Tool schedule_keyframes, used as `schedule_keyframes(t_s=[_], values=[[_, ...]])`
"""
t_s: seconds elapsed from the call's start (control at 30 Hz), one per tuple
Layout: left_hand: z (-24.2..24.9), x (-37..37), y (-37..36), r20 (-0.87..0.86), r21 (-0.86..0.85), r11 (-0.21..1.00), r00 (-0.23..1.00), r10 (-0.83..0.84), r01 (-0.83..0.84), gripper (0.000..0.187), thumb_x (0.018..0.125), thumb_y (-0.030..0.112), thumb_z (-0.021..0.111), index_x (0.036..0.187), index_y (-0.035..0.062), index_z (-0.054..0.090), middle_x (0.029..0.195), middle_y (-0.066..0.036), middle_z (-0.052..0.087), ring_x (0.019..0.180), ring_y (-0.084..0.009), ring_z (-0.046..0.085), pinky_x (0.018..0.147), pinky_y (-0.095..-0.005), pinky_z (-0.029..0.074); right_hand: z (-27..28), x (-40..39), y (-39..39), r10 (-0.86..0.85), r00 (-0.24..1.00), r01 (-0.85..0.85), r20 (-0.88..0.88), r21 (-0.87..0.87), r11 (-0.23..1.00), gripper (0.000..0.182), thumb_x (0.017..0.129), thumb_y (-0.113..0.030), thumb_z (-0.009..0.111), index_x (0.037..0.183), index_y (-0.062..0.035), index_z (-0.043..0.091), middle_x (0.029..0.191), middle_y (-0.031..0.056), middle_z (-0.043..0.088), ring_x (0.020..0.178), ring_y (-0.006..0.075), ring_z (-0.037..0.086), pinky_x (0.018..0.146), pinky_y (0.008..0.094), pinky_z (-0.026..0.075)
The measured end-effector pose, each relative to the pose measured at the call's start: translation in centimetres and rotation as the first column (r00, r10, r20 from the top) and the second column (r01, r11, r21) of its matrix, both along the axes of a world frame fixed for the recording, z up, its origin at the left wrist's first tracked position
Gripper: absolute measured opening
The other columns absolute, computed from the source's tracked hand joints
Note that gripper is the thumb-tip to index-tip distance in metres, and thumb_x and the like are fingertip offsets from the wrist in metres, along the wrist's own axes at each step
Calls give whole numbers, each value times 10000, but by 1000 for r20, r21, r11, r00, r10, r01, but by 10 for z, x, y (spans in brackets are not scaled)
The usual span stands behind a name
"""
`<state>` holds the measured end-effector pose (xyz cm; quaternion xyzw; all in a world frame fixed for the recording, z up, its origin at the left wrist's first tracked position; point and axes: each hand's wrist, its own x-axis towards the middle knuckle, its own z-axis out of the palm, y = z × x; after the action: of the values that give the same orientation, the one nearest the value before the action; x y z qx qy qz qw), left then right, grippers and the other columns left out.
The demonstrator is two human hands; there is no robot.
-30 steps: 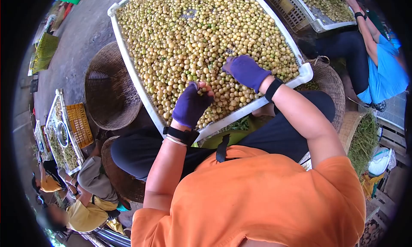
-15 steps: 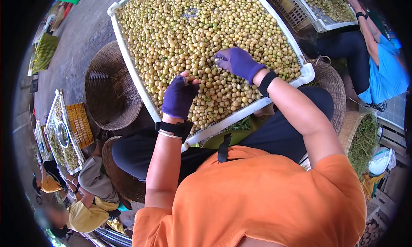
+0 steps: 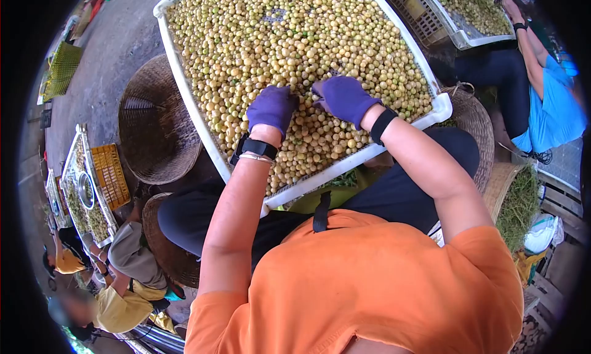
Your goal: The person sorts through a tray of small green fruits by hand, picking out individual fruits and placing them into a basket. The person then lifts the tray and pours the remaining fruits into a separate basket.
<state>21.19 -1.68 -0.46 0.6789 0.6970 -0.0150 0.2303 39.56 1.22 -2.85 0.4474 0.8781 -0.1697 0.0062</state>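
A white-rimmed tray [image 3: 188, 111] full of small round yellow-green fruits [image 3: 258, 52] lies in front of me. My left hand [image 3: 272, 110], in a purple glove, has its fingers curled down into the fruits near the middle of the tray. Just right of it, my right hand [image 3: 346, 100], gloved the same way, is closed with its fingertips among the fruits. A small gap separates the two hands. Whatever the fingertips pinch is hidden.
A woven basket [image 3: 157, 120] stands left of the tray, another basket [image 3: 477, 123] at the right. A person in blue [image 3: 557, 111] works at a second tray [image 3: 492, 40], upper right. More people and trays are at lower left.
My left hand has moved up and right, deeper over the fruits and closer to my right hand. My right hand has shifted slightly, its fingers now lower among the fruits.
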Motion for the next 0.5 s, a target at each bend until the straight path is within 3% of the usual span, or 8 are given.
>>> schedule_keyframes(t_s=[0.1,0.2,0.3,0.33,0.4,0.5], values=[[-21,-10,-5,40,112,994,999,-21,17,287,864,351,540,1021,141,658,1031,-154,622,966,-332,607,806,-440,492,3,-4,-2,25,999,-23,-34,56,998,209,834,-274,615,904,-78,600,773,157,644,778,343,641,686,454,492],[-15,-13,-13,-10,50,999,1000,15,-15,300,828,374,597,1000,143,682,966,-160,643,897,-351,617,776,-432,487,-9,-4,1,3,999,-2,-37,49,999,260,830,-319,627,879,-65,607,777,162,648,782,347,641,688,448,495],[-13,-27,-31,157,61,991,982,105,-116,297,811,360,623,975,119,684,924,-183,647,869,-367,616,767,-430,484,-1,-3,8,-57,997,51,-55,-112,992,327,807,-368,653,873,-48,642,802,193,655,793,350,643,698,430,503],[-12,-32,-35,153,127,984,982,107,-127,305,813,343,632,978,92,683,931,-174,661,870,-337,633,773,-403,484,3,-1,11,-115,988,97,-103,-169,981,359,799,-381,660,904,-37,653,835,197,661,815,346,648,723,418,506],[-8,-39,-38,262,96,962,938,224,-257,336,833,364,615,989,73,677,941,-165,669,877,-334,639,763,-402,491,13,6,20,-236,954,178,-185,-284,942,432,782,-405,674,965,-14,675,900,207,675,858,339,659,775,395,511],[-14,-46,-39,387,82,932,873,298,-354,358,854,364,604,1023,56,673,948,-175,678,872,-321,656,752,-385,500,25,18,31,-452,849,305,-272,-447,841,482,777,-438,683,971,4,675,877,206,675,838,283,664,770,358,510]])
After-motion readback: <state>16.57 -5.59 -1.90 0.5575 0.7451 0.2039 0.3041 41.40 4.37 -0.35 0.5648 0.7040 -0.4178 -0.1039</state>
